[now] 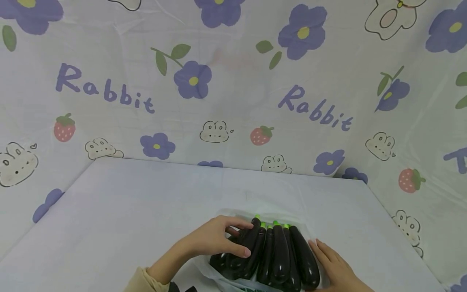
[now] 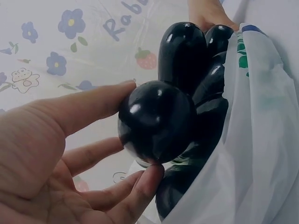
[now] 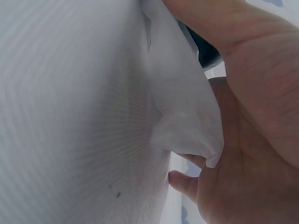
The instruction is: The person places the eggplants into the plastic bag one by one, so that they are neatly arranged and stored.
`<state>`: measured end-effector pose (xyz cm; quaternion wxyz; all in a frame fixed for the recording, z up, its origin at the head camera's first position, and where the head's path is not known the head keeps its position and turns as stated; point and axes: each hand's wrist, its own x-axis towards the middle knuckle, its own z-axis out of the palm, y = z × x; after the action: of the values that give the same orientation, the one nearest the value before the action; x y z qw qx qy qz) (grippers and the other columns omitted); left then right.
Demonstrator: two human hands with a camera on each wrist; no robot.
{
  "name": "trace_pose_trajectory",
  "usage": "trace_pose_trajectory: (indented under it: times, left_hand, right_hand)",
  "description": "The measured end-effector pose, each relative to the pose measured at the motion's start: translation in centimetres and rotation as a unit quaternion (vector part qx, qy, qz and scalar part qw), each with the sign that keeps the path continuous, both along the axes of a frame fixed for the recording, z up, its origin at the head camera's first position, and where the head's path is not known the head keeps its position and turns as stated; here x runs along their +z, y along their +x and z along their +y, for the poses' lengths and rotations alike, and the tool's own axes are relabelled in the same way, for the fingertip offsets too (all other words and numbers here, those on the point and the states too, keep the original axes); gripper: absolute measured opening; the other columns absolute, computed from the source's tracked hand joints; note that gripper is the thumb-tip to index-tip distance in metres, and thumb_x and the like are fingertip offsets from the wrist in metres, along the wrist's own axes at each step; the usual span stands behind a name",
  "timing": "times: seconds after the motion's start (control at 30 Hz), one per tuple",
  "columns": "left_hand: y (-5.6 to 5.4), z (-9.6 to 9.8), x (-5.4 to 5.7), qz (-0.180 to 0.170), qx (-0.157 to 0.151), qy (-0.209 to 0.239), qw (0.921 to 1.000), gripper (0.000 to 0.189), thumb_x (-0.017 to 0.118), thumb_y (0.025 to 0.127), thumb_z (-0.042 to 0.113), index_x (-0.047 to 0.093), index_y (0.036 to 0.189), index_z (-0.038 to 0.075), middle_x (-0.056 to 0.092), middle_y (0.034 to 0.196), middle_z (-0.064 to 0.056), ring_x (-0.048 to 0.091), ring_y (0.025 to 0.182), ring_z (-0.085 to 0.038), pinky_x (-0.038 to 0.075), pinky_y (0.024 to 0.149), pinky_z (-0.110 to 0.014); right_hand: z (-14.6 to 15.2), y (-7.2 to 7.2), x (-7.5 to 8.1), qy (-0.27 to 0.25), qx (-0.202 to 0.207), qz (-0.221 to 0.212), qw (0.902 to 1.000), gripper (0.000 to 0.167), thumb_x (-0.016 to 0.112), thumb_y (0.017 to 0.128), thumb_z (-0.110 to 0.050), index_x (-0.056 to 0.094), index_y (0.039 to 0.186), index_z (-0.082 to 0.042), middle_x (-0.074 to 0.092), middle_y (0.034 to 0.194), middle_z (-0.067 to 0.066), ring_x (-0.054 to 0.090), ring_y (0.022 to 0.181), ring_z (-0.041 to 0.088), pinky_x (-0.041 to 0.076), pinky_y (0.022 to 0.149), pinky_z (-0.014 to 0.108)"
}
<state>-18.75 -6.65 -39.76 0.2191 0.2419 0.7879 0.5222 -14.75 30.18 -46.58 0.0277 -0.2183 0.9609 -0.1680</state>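
Several glossy dark eggplants with green stem ends lie side by side in a thin white plastic bag (image 1: 222, 282) at the front of the table. My left hand (image 1: 215, 238) reaches over the left part of the pile and holds one eggplant (image 2: 156, 122) between thumb and fingers, its rounded end toward the wrist camera. At the right side of the bag, my right hand (image 1: 337, 265) lies with its fingers extended, beside the outermost eggplant (image 1: 305, 259). In the right wrist view, a loose fold of the bag (image 3: 189, 107) lies against the right palm.
The white tabletop (image 1: 146, 211) stretches behind and to both sides of the bag. A cloth (image 1: 233, 101) printed with flowers, rabbits and strawberries hangs around the table's back and sides. A beige sleeve (image 1: 143, 280) covers the left forearm.
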Motion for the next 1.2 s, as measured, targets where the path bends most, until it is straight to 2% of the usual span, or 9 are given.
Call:
trace_pose_trajectory:
  times: [0.2, 0.43, 0.6, 0.7, 1.0, 1.2]
  left_hand:
    - [0.2, 0.1, 0.2, 0.003, 0.008, 0.004, 1.0, 0.054, 0.084, 0.079, 0.027, 0.066, 0.129, 0.024, 0.056, 0.127, 0.004, 0.058, 0.112, -0.021, 0.053, 0.079, -0.034]
    - [0.2, 0.3, 0.0, -0.019, 0.012, 0.032, 0.9992, 0.052, 0.084, 0.079, 0.02, 0.066, 0.128, 0.017, 0.059, 0.12, 0.001, 0.06, 0.107, -0.02, 0.054, 0.078, -0.034]
    - [0.1, 0.4, 0.0, -0.012, 0.021, 0.031, 0.9992, 0.049, 0.083, 0.08, 0.02, 0.067, 0.125, 0.016, 0.059, 0.121, 0.0, 0.059, 0.108, -0.021, 0.054, 0.078, -0.035]
    - [0.1, 0.4, 0.0, -0.003, 0.027, 0.028, 0.9993, 0.048, 0.083, 0.08, 0.021, 0.067, 0.124, 0.015, 0.06, 0.119, -0.001, 0.06, 0.107, -0.021, 0.054, 0.078, -0.036]
    - [0.0, 0.4, 0.0, 0.026, 0.038, 0.026, 0.9986, 0.044, 0.079, 0.085, 0.027, 0.067, 0.125, 0.016, 0.058, 0.126, 0.005, 0.059, 0.11, -0.022, 0.051, 0.083, -0.037]
    - [0.1, 0.2, -0.1, 0.029, 0.048, 0.036, 0.9978, 0.039, 0.077, 0.087, 0.026, 0.068, 0.123, 0.014, 0.06, 0.124, 0.003, 0.06, 0.109, -0.024, 0.052, 0.082, -0.035]
  right_hand:
    - [0.1, 0.0, -0.2, 0.005, 0.003, 0.013, 0.9999, 0.115, 0.086, 0.062, -0.058, 0.039, 0.143, 0.01, 0.04, 0.141, 0.033, 0.042, 0.123, 0.053, 0.041, 0.087, 0.068]
    - [-0.1, 0.2, 0.0, 0.002, 0.002, 0.019, 0.9998, 0.115, 0.087, 0.061, -0.058, 0.041, 0.141, 0.01, 0.041, 0.139, 0.034, 0.043, 0.122, 0.053, 0.042, 0.086, 0.067]
    - [-0.3, 0.3, 0.4, -0.008, -0.019, -0.011, 0.9997, 0.118, 0.087, 0.061, -0.059, 0.038, 0.145, 0.007, 0.038, 0.143, 0.033, 0.04, 0.125, 0.053, 0.039, 0.089, 0.069]
    - [-0.2, 0.3, 0.4, -0.012, -0.02, -0.013, 0.9996, 0.118, 0.087, 0.061, -0.058, 0.038, 0.146, 0.007, 0.038, 0.143, 0.033, 0.039, 0.125, 0.053, 0.038, 0.089, 0.069]
    - [0.3, 0.1, -0.4, -0.008, 0.0, 0.018, 0.9998, 0.115, 0.087, 0.062, -0.056, 0.039, 0.144, 0.008, 0.04, 0.14, 0.033, 0.042, 0.122, 0.054, 0.041, 0.086, 0.068]
    - [0.7, -0.1, -1.1, -0.015, 0.053, 0.098, 0.9936, 0.118, 0.074, 0.068, -0.072, 0.029, 0.153, -0.004, 0.044, 0.135, 0.035, 0.048, 0.115, 0.054, 0.045, 0.079, 0.065]
